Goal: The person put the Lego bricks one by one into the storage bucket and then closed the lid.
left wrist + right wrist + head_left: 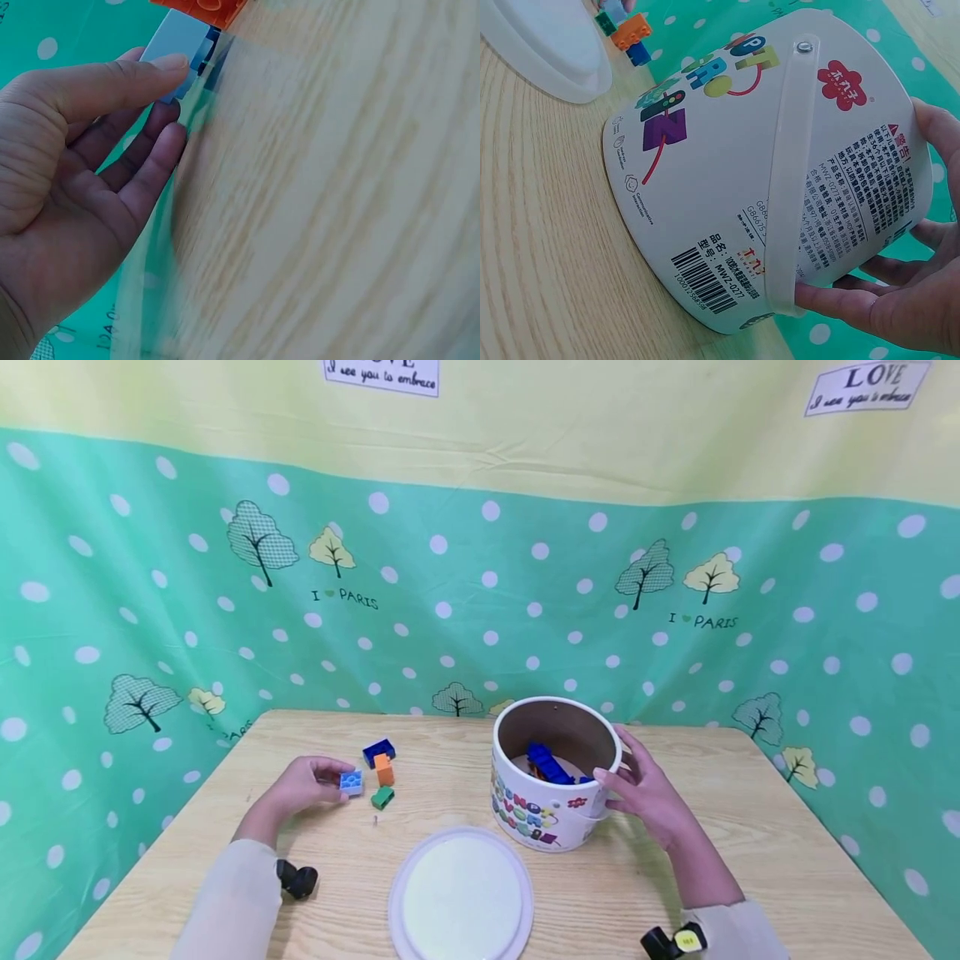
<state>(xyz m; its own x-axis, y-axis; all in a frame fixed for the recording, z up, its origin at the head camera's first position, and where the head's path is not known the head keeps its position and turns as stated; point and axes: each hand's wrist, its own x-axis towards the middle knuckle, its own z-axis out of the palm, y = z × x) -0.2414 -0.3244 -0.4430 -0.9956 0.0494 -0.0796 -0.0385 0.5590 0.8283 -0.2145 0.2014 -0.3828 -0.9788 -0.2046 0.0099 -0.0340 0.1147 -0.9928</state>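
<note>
My left hand (303, 789) pinches a light blue building block (351, 782) between thumb and fingers at the left of the table. Close beside it are an orange block (384, 770), a dark blue block (378, 752) and a small green block (383, 797). My right hand (651, 795) grips the right side of a white printed bucket (525, 818), its thumb at the rim. Dark blue blocks (550, 766) lie inside, with a bit of orange showing. In the right wrist view, the white handle strap (789, 187) hangs down the bucket's side, a finger touching it.
A round white lid (461, 897) lies on the wooden table (592, 910), in front of the bucket. Behind the table hangs a green and yellow curtain (517, 593) with dots and trees.
</note>
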